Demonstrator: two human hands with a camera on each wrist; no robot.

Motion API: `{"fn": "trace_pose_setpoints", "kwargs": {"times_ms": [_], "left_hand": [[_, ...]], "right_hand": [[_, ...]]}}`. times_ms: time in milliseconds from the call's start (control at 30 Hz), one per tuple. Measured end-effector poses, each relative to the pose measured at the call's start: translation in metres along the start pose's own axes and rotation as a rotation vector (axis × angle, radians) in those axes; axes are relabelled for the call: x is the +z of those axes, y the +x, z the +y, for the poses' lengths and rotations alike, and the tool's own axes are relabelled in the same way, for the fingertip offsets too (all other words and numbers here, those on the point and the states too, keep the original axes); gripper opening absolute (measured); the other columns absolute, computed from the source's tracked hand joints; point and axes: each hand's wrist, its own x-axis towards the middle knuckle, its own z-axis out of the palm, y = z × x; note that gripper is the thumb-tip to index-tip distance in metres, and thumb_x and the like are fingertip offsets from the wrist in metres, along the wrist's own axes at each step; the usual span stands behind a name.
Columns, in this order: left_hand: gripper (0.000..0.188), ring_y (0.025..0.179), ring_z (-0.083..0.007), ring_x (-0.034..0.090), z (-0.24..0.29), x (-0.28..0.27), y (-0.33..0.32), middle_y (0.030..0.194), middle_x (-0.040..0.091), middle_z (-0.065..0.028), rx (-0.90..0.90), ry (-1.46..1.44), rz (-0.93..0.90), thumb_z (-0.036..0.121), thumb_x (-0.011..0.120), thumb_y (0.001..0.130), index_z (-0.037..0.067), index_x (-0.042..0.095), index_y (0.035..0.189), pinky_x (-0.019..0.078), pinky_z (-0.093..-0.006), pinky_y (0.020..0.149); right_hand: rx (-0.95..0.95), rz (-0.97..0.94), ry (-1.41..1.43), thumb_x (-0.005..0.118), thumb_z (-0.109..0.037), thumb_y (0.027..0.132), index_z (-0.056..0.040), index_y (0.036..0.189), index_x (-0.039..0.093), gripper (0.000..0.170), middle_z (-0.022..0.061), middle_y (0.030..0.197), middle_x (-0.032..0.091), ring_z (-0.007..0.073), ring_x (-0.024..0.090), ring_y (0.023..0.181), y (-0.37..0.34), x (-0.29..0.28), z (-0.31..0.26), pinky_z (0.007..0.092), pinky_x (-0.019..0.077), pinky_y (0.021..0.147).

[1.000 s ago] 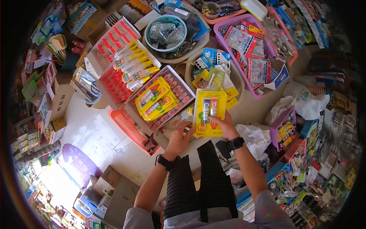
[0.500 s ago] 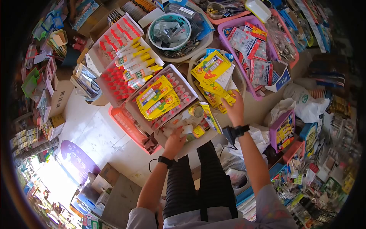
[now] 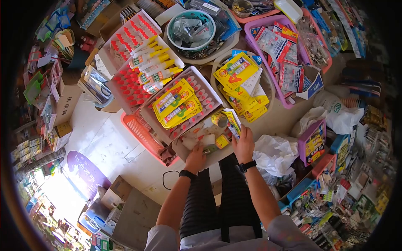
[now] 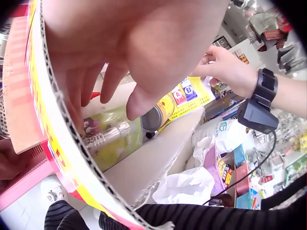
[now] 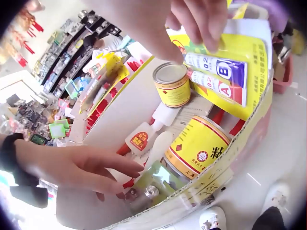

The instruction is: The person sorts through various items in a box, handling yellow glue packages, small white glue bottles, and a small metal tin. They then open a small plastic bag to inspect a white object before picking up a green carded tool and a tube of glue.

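Note:
My right hand (image 3: pixel 243 146) pinches the edge of a yellow blister card (image 5: pixel 256 62) of A and B glue tubes, which stands at the right end of an open cardboard box (image 4: pixel 144 179). My left hand (image 3: pixel 195 159) reaches into the box with fingers extended and spread, holding nothing. Close below its fingertips lies a clear greenish packet (image 5: pixel 160 179) with a shiny metal-looking piece. A small yellow tin (image 5: pixel 173 91) stands beside the card; a larger yellow tin (image 5: pixel 196 146) lies nearer the wall. White glue bottles (image 5: pixel 141 136) lie between them.
Beyond the box, yellow glue cards (image 3: pixel 178 104) rest on a carton of red-capped tubes (image 3: pixel 203 94). A round basket (image 3: pixel 272 90) holds more yellow cards, beside a purple basket (image 3: pixel 251 42) of packets. White plastic bags (image 3: pixel 274 154) lie to the right.
My right hand first held a large yellow glue card over the box, then reached to the round basket, where yellow cards now lie. It has come back to the card in the box. My left hand moved lower.

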Motion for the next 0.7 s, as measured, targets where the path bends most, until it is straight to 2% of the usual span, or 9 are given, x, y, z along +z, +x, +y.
{"fn": "trace_pose_setpoints", "kwargs": {"times_ms": [33, 133, 233, 333, 433, 533, 633, 700], "left_hand": [[0.051, 0.107, -0.0412, 0.053, 0.000, -0.001, -0.001, 0.132, 0.042, -0.0224, 0.002, 0.001, -0.008, 0.018, 0.056, 0.081, 0.005, 0.042, 0.128, 0.0482, -0.0461, 0.088], [0.051, 0.108, -0.0406, 0.053, -0.001, -0.003, -0.001, 0.132, 0.041, -0.0227, 0.005, -0.014, -0.028, 0.017, 0.055, 0.081, 0.005, 0.042, 0.128, 0.0479, -0.0461, 0.088], [0.051, 0.107, -0.0402, 0.054, 0.000, -0.005, 0.000, 0.132, 0.042, -0.0230, -0.005, -0.033, -0.046, 0.017, 0.055, 0.081, 0.004, 0.042, 0.128, 0.0477, -0.0462, 0.089], [0.051, 0.107, -0.0405, 0.054, 0.001, -0.005, 0.002, 0.132, 0.042, -0.0231, 0.025, -0.029, -0.024, 0.017, 0.055, 0.081, 0.004, 0.042, 0.128, 0.0474, -0.0461, 0.089], [0.050, 0.106, -0.0403, 0.054, 0.005, -0.009, 0.004, 0.131, 0.042, -0.0231, -0.006, -0.023, -0.066, 0.017, 0.055, 0.081, 0.004, 0.043, 0.128, 0.0472, -0.0457, 0.089], [0.048, 0.105, -0.0400, 0.055, 0.001, -0.009, 0.004, 0.128, 0.044, -0.0228, 0.019, -0.043, -0.029, 0.017, 0.055, 0.082, 0.004, 0.044, 0.127, 0.0476, -0.0454, 0.088], [0.046, 0.104, -0.0399, 0.055, -0.003, -0.011, 0.003, 0.125, 0.047, -0.0223, 0.029, -0.059, -0.009, 0.017, 0.055, 0.082, 0.003, 0.045, 0.125, 0.0482, -0.0453, 0.087], [0.045, 0.103, -0.0398, 0.055, -0.002, -0.012, 0.003, 0.123, 0.048, -0.0222, 0.013, -0.064, -0.022, 0.016, 0.055, 0.082, 0.003, 0.045, 0.124, 0.0485, -0.0452, 0.086]], "right_hand": [[-0.015, 0.059, -0.034, 0.068, -0.011, 0.075, -0.0033, 0.110, 0.052, 0.039, 0.0138, 0.099, 0.058, 0.0355, 0.055, 0.095, 0.001, 0.000, -0.001, 0.0420, 0.0489, 0.077], [-0.130, -0.037, -0.087, 0.068, -0.010, 0.074, -0.0031, 0.107, 0.052, 0.038, 0.0139, 0.098, 0.057, 0.0354, 0.054, 0.094, 0.000, 0.001, 0.004, 0.0429, 0.0477, 0.073], [-0.195, 0.014, -0.138, 0.070, -0.017, 0.075, -0.0062, 0.103, 0.052, 0.035, 0.0102, 0.098, 0.056, 0.0295, 0.055, 0.088, -0.001, 0.008, 0.007, 0.0410, 0.0463, 0.069], [-0.098, -0.119, -0.117, 0.067, -0.016, 0.077, -0.0068, 0.103, 0.053, 0.031, 0.0116, 0.089, 0.059, 0.0299, 0.058, 0.081, -0.001, 0.014, 0.007, 0.0413, 0.0473, 0.068], [0.003, -0.177, -0.044, 0.063, -0.012, 0.080, -0.0050, 0.099, 0.057, 0.021, 0.0146, 0.080, 0.061, 0.0342, 0.061, 0.074, 0.001, 0.019, 0.006, 0.0439, 0.0478, 0.067], [0.011, -0.224, 0.009, 0.060, -0.010, 0.083, -0.0022, 0.098, 0.060, 0.017, 0.0184, 0.081, 0.063, 0.0361, 0.061, 0.074, 0.003, -0.001, 0.011, 0.0429, 0.0490, 0.065], [-0.067, 0.099, 0.058, 0.060, -0.009, 0.085, -0.0011, 0.100, 0.062, 0.017, 0.0160, 0.082, 0.065, 0.0289, 0.064, 0.070, 0.006, -0.037, 0.011, 0.0357, 0.0501, 0.065], [0.122, 0.087, 0.305, 0.059, -0.010, 0.088, -0.0012, 0.104, 0.060, 0.019, 0.0131, 0.084, 0.066, 0.0229, 0.064, 0.072, 0.017, -0.065, 0.011, 0.0322, 0.0499, 0.066]]}}
